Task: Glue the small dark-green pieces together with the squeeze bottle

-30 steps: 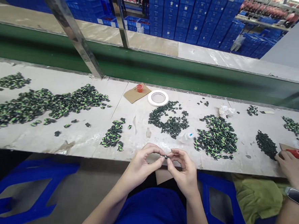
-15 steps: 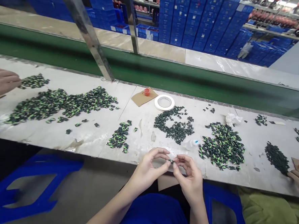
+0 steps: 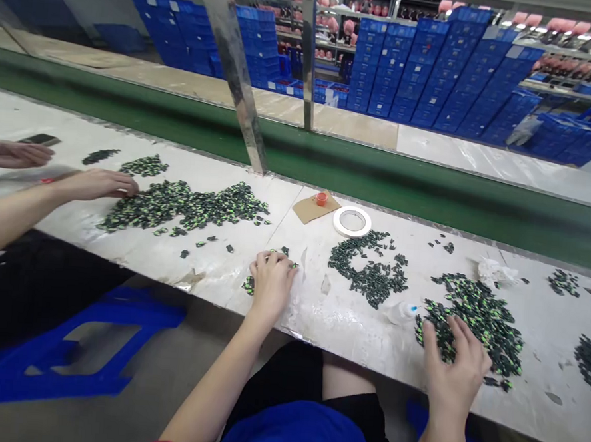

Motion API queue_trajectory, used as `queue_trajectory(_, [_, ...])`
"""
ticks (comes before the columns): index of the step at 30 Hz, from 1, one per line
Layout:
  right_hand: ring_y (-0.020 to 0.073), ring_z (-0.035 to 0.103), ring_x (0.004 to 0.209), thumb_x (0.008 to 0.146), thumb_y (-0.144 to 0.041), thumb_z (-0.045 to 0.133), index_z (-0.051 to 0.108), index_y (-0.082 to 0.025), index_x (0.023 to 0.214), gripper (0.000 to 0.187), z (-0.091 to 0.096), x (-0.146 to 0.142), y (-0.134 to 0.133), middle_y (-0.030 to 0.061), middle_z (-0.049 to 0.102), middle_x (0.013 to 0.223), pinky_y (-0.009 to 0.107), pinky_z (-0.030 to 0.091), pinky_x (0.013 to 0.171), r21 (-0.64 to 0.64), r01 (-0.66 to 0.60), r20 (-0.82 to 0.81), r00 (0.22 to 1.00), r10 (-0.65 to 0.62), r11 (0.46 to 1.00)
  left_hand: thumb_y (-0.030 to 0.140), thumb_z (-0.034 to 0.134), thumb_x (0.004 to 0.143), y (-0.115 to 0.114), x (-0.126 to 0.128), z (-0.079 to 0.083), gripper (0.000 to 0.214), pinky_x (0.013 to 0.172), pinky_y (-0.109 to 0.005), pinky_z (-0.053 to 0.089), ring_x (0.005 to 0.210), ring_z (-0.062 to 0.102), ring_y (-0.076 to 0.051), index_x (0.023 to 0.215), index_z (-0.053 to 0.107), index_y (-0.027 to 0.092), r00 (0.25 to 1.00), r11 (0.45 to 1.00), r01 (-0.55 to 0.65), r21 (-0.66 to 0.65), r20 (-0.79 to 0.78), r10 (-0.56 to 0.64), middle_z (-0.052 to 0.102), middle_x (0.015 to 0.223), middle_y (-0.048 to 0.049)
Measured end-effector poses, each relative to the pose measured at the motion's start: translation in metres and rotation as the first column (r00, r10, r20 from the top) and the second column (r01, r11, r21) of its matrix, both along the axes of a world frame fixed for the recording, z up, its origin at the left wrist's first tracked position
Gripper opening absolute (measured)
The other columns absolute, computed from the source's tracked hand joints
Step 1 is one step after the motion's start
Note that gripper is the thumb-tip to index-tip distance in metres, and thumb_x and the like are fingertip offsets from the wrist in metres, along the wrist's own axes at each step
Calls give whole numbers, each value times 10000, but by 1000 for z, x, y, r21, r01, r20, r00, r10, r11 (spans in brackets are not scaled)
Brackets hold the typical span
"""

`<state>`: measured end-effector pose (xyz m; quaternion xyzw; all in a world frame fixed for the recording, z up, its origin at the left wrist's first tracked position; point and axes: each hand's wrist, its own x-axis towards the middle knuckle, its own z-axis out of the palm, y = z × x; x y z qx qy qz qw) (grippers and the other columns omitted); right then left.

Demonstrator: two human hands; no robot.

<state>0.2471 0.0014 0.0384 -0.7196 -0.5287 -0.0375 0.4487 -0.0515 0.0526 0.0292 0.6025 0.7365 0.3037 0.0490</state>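
Note:
My left hand (image 3: pixel 272 281) rests palm down on a small pile of dark pieces with bright green spots (image 3: pixel 248 285), mostly covering it. Its fingers are spread and bent, their tips partly hidden; no held piece shows. Over the near left side of a larger pile of the same green-spotted pieces (image 3: pixel 490 319) is my right hand (image 3: pixel 455 357), thumb and fingers apart and nothing visible between them. Close to it lies a small clear bottle with a blue tip (image 3: pixel 403 312). Between my hands, farther back, plain dark pieces (image 3: pixel 372 279) lie in a curved heap.
A white tape roll (image 3: pixel 352 222) and a cardboard piece (image 3: pixel 309 208) bearing a red cap (image 3: pixel 321 198) lie near the green ledge. At left, a co-worker's hand (image 3: pixel 100 184) touches a long pile (image 3: pixel 186 204). A metal post (image 3: pixel 239 77) rises behind. Crumpled tissue (image 3: pixel 497 273) lies right.
My hands have separated from around a small dark piece held between them. The left went left onto the small pile, the right went right to the larger pile. The view has turned left.

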Motion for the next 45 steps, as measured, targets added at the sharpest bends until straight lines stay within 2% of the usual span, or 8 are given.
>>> queue_trajectory(3, [400, 364, 1197, 735, -765, 506, 672, -174, 994, 666, -11, -11, 8, 205, 571, 1234, 571, 331, 956, -64, -130, 135, 981, 138, 989, 149, 631, 796, 2, 3, -3, 123, 821, -496, 391, 1014, 480, -348, 713, 709, 195, 998, 999, 48, 14, 28, -49, 689, 950, -125])
queue_trajectory(7, [400, 361, 1182, 727, -800, 461, 635, -192, 908, 658, -22, -18, 20, 204, 597, 1181, 576, 314, 953, -125, -216, 75, 971, 226, 968, 105, 639, 793, -5, 15, 1, 140, 839, -471, 378, 1027, 485, -317, 741, 715, 211, 979, 988, 154, 17, 135, -155, 695, 944, -93])
queue_trajectory(11, [360, 454, 1189, 729, -681, 589, 575, -184, 955, 546, -15, -23, 16, 195, 629, 1142, 514, 394, 937, -153, -266, -183, 954, 238, 952, 105, 691, 774, -18, 38, 4, 130, 840, -439, 386, 1003, 518, -279, 765, 719, 231, 920, 948, 319, -4, 243, -308, 721, 885, -46])
queue_trajectory(16, [250, 669, 834, 618, -513, 787, 506, -209, 871, 486, -6, -34, -2, 100, 711, 888, 369, 530, 714, -103, -330, -574, 790, 215, 938, 112, 703, 775, -29, 63, -1, 124, 869, -444, 396, 1014, 546, -264, 782, 721, 234, 848, 892, 453, -12, 317, -426, 731, 888, -35])
queue_trajectory(21, [167, 576, 546, 603, -495, 790, 595, -179, 759, 403, -6, -43, -12, 13, 645, 630, 275, 455, 502, -40, -337, -643, 729, 234, 941, 91, 703, 758, -33, 66, -11, 158, 879, -454, 420, 1020, 581, -268, 807, 724, 240, 838, 897, 442, -30, 369, -401, 747, 903, -29])
queue_trajectory(25, [164, 561, 571, 653, -517, 733, 604, -175, 725, 372, -6, -53, -14, 11, 628, 633, 270, 443, 523, -2, -297, -667, 712, 220, 955, 86, 716, 737, -34, 63, -16, 222, 902, -437, 444, 1010, 631, -248, 895, 711, 243, 807, 905, 424, 29, 442, -392, 752, 847, -23])
queue_trajectory(29, [138, 500, 522, 730, -538, 652, 539, -193, 697, 365, -6, -60, -13, -23, 557, 573, 255, 411, 510, -103, -302, -632, 756, 172, 948, 123, 723, 739, -35, 62, -19, 253, 911, -440, 455, 968, 675, -241, 967, 686, 227, 796, 914, 402, 49, 475, -376, 754, 814, -26])
queue_trajectory(45, [121, 431, 532, 817, -502, 594, 456, -211, 688, 347, -9, -60, -15, -59, 459, 556, 234, 326, 514, -172, -417, -586, 771, 247, 892, 220, 704, 773, -38, 59, -21, 101, 930, -440, 471, 972, 691, -246, 873, 701, 211, 800, 917, 396, 39, 475, -366, 764, 837, -51])
